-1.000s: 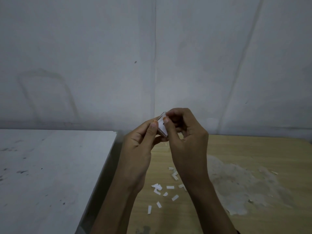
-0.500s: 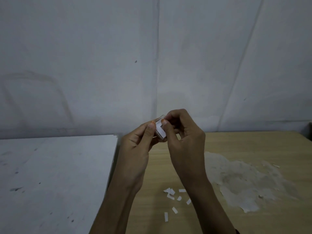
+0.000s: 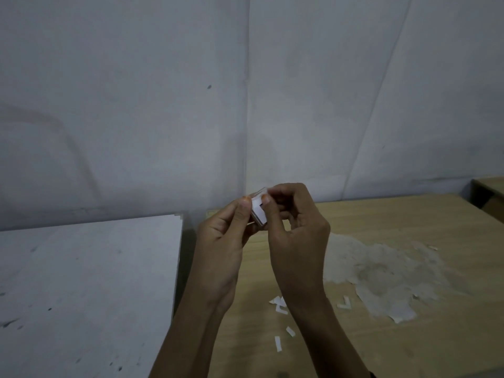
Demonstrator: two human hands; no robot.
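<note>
Head view: a small white block (image 3: 257,211) is held up in front of the wall, above the far edge of the wooden table (image 3: 409,214), between both hands. It is gripped by the left hand (image 3: 222,241), with the thumb laid along its near side and the fingers curled behind it. Its upper edge is pinched by the thumb and forefinger of the right hand (image 3: 298,230), the other fingers being folded in toward the palm. What the block is made of cannot be told, but it is judged to be very light, thin-edged and easily bent or torn, so only a gentle fingertip hold is called for. The flat faces are best clamped by one hand while a corner or edge is picked at by the nails of the other. Paper scraps (image 3: 278,306) are seen scattered on the table below the wrists, beside a pale worn patch (image 3: 381,268). A white board (image 3: 95,268) is seen at the left.
</note>
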